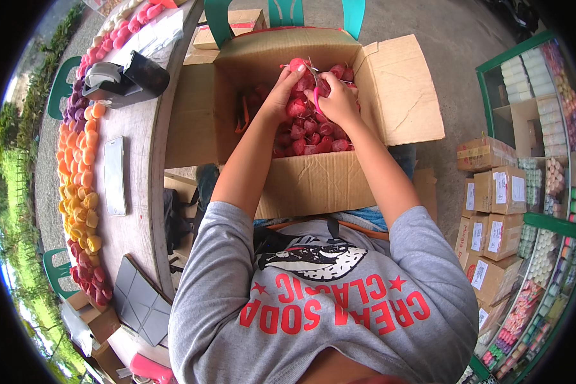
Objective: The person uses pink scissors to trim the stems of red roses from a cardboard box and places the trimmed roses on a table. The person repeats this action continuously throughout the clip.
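Observation:
An open cardboard box (312,185) stands before me, holding many small red pieces (312,127) with thin white ends sticking out. Above them my left hand (284,89) pinches one red piece (298,64) between thumb and fingers. My right hand (337,98) grips scissors with pink handles (318,98). Their metal blades point up beside the held piece, by a thin white strand. Whether the blades touch the strand cannot be told. An orange-edged item (243,115), partly in shadow, leans at the box's left inner side.
At left, a long table (137,120) bears a tape dispenser (125,79), a phone (115,175), a grey patterned item (141,300) and rows of coloured pieces (79,206). Green chairs stand around. Stacked cartons (506,189) and a green-framed display shelf (513,103) are at right.

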`<move>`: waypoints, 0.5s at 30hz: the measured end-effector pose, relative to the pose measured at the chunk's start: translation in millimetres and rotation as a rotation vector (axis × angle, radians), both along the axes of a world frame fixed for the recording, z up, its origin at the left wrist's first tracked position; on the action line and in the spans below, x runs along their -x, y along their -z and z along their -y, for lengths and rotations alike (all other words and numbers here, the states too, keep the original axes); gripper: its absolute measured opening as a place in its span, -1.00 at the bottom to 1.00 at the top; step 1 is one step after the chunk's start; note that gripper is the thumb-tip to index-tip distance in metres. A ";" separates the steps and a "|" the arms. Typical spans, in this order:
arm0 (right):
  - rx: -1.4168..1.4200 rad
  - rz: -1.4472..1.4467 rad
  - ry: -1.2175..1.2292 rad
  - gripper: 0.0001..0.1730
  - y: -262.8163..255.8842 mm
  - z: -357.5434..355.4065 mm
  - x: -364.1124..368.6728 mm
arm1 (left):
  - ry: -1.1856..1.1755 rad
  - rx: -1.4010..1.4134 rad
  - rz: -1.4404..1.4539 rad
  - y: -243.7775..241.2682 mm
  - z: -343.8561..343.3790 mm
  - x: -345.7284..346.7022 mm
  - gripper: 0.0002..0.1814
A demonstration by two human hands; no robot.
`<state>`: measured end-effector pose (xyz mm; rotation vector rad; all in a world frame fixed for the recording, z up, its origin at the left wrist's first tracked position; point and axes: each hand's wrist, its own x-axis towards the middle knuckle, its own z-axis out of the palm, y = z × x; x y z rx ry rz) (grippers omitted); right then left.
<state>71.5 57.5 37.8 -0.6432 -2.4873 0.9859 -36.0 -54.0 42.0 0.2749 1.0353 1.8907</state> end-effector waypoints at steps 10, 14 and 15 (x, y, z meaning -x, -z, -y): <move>0.829 -0.024 -0.241 -0.52 -12.1 -8.6 -1.3 | 0.155 -0.009 0.149 -2.7 4.5 3.1 -0.55; 0.939 -0.058 -0.259 -0.54 -9.1 -11.3 -1.3 | 0.120 0.015 0.168 -9.2 4.2 -2.8 -0.54; 0.975 -0.065 -0.265 -0.53 -11.0 -10.8 -2.3 | 0.128 0.005 0.178 -8.3 4.1 -2.4 -0.54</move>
